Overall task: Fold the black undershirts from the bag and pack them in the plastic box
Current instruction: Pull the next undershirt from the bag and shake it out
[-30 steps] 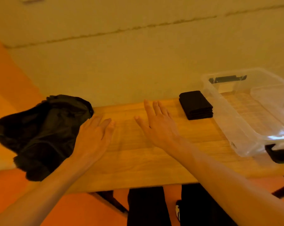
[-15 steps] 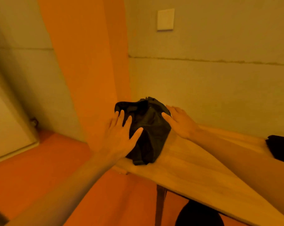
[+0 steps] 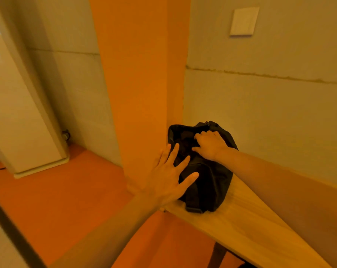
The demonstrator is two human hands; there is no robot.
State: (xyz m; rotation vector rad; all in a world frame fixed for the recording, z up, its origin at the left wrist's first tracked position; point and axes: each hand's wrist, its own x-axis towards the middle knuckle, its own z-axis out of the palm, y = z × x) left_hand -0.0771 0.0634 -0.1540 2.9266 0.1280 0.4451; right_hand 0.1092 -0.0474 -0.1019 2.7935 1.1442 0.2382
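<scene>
Head view: bag under right fingers, beside left fingers

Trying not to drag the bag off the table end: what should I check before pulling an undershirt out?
1. Bag mouth open: ok, the top gapes.
2. Left hand steadying the bag: ok, open, fingers spread against its near side.
3. Right hand gripping an undershirt: cannot tell; its fingers curl into the opening, and the contents are too dark to make out.
4. Bag well in from the end of the table: not ok, it sits right at the end.
5. Plastic box ready to receive: cannot tell, out of view.
</scene>
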